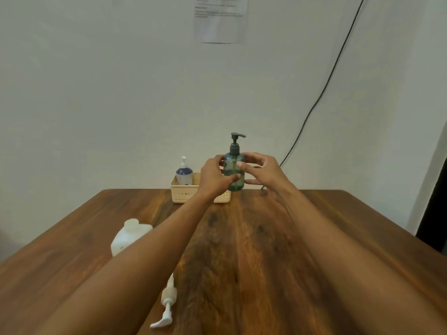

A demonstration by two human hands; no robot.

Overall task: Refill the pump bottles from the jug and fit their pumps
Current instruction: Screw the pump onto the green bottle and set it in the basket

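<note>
A translucent green pump bottle (234,174) with its grey pump fitted is held upright above the far end of the table. My left hand (215,176) grips its left side and my right hand (260,171) touches its right side with fingers spread. A white and blue pump bottle (184,174) with a white pump stands in a cream basket (180,195). A white jug (129,235) stands on the table's left, partly hidden by my left forearm. A loose white pump (167,303) lies on the table near me.
The wooden table (254,250) runs back to a white wall. A black cable (321,93) hangs down the wall at the right. A paper sheet (221,19) is stuck to the wall at the top.
</note>
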